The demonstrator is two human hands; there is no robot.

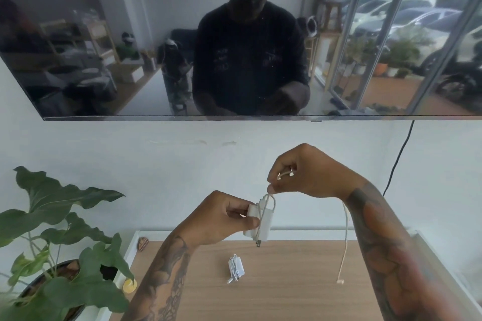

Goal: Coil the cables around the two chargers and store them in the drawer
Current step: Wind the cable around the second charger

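My left hand (224, 216) grips a white charger block (262, 224) in the air above a wooden surface (287, 281). A few turns of its pale cable (345, 240) lie around the block. Just above the block, my right hand (300, 174) pinches that cable, and the loose end hangs down past my right forearm to a small plug (339, 281). A second white charger (236, 268), with its cable coiled around it, lies on the wooden surface below my left hand. I cannot tell whether the wooden surface is a drawer's floor or a table top.
A large-leaved potted plant (60, 229) stands at the left. A small yellow object (129, 286) and a brown object (143, 243) sit on the white ledge by the wood. A dark screen (104, 60) hangs on the wall above, with a black cord (399, 159) at the right.
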